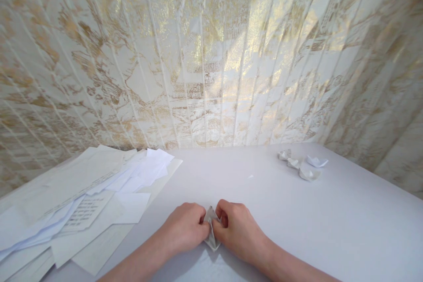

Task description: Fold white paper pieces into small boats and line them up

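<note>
A small folded paper piece point(211, 240) with a pointed top stands between my two hands, near the front of the white table. My left hand point(189, 225) pinches its left side between thumb and curled fingers. On the right side, my right hand point(238, 228) grips the paper the same way. The fingers partly cover the folds.
Loose sheets point(99, 229), some printed, lie in an overlapping pile on the left of the table point(346, 229). Several folded paper boats point(309, 174) sit at the back right. A tiny paper scrap point(250, 176) lies mid-table. Patterned curtains point(205, 53) hang behind.
</note>
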Tool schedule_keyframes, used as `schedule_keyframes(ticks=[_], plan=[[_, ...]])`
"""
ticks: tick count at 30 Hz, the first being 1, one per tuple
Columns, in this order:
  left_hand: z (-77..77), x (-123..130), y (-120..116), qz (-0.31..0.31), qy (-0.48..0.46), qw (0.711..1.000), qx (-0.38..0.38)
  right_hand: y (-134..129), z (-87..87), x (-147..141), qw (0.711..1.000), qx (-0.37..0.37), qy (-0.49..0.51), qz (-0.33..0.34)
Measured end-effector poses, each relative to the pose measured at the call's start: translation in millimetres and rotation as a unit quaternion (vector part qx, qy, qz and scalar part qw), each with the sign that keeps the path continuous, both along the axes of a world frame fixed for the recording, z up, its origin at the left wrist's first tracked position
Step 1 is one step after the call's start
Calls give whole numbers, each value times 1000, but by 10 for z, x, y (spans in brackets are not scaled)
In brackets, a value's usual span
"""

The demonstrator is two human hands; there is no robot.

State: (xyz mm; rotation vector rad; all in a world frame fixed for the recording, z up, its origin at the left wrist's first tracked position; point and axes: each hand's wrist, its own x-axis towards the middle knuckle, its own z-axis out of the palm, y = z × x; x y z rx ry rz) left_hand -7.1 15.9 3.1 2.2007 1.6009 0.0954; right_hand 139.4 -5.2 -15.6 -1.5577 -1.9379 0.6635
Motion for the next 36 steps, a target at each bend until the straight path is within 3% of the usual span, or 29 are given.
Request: schedule_keyframes(ticks=[9, 13, 23, 31, 36], plan=[[12, -28, -26, 33, -116, 992, -39, 34, 6, 42, 997, -34, 64, 31], [-20, -8, -49, 56, -211, 972, -90, 20, 21, 29, 994, -43, 102, 18], [-8, -5, -87, 122, -432, 865, -223, -8, 1, -25, 957, -130, 256, 40], [65, -32, -68, 121, -537, 748, -371, -11, -3, -32, 951, -60, 302, 15], [82, -24, -88, 133, -565, 713, -395, -22, 20, -18, 960, -33, 278, 5]])
